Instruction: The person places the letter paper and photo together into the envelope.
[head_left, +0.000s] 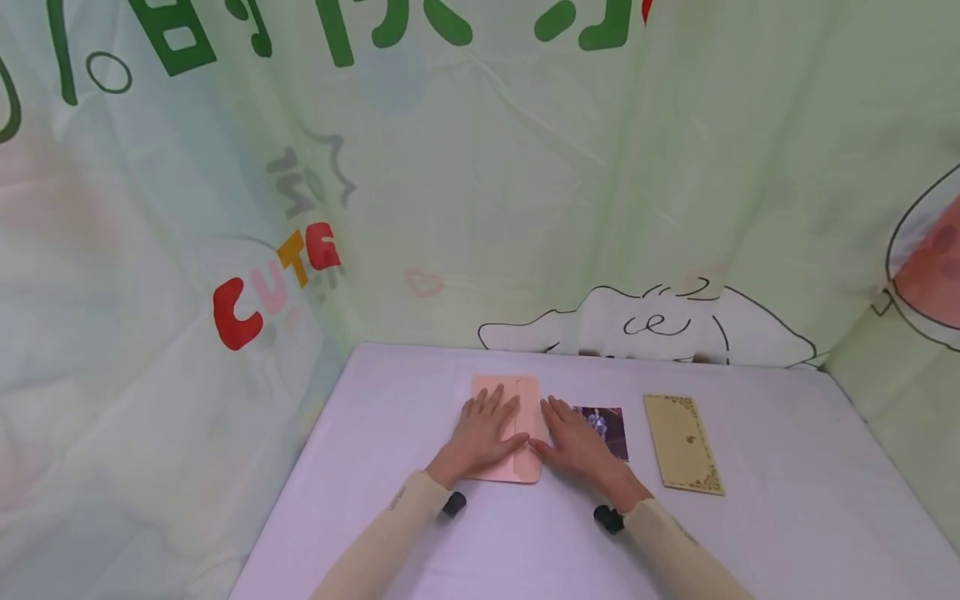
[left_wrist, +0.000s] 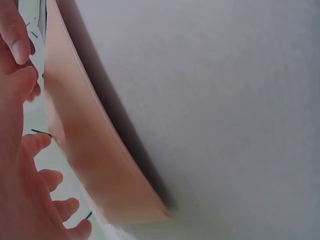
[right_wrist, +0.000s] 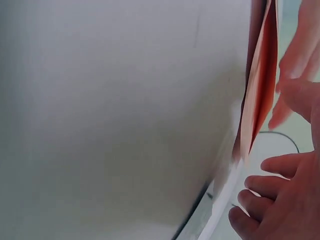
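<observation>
A pink paper envelope [head_left: 527, 467] lies on the table, a lengthwise line showing right of its middle. My left hand [head_left: 483, 433] rests on the envelope with fingers spread and thumb pointing right. At the envelope's right edge is my right hand [head_left: 577, 446], fingers extended, its thumb close to the left thumb. Partly covered by the right hand is a small dark photo [head_left: 613, 429] with a figure in purple. The left wrist view shows the envelope [left_wrist: 100, 155] side-on below the left fingers. In the right wrist view, the envelope's edge [right_wrist: 260, 90] stands slightly parted.
A tan card with dark ornamental corners [head_left: 682, 442] lies right of the photo. The table [head_left: 810, 500] has a pale lilac cover. Printed curtains [head_left: 487, 208] hang close behind it and at both sides.
</observation>
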